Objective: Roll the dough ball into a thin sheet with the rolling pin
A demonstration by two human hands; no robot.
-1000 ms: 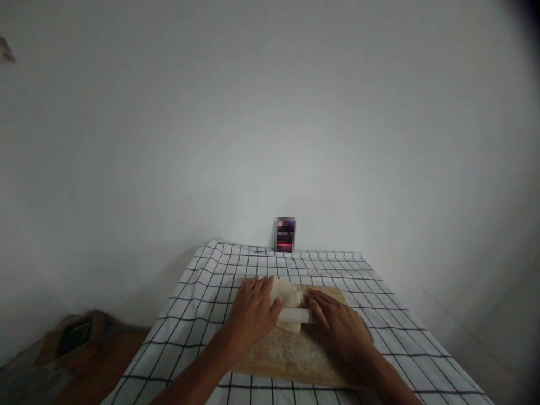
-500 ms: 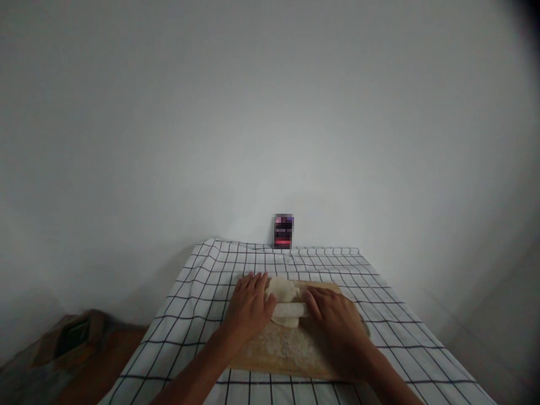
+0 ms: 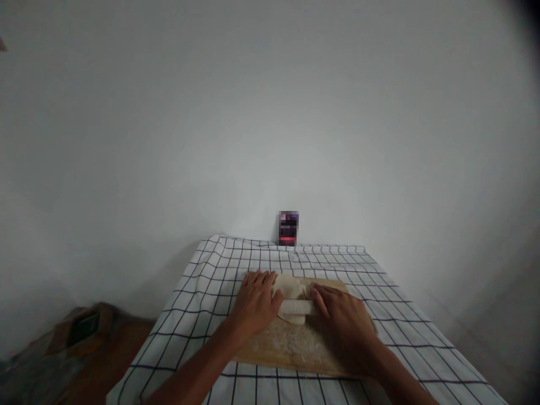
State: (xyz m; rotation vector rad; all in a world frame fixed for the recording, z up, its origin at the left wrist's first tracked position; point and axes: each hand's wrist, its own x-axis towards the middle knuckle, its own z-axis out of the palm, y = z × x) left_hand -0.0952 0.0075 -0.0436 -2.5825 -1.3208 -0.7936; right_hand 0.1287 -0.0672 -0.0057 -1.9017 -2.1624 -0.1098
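Pressing the pin (image 3: 296,307) from both ends, left hand (image 3: 255,304) and right hand (image 3: 343,312) lie flat, fingers outstretched; between them, under it, the dough (image 3: 289,286) looks flattened but, edge uneven, probably unfinished.

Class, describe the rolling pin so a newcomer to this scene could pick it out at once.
Find the cloth with the black grid on white, then the wooden board on it. The rolling pin lies across the dough, its ends hidden by the left hand and right hand. It is the pale, straight bar; the dough is flat and rounded.
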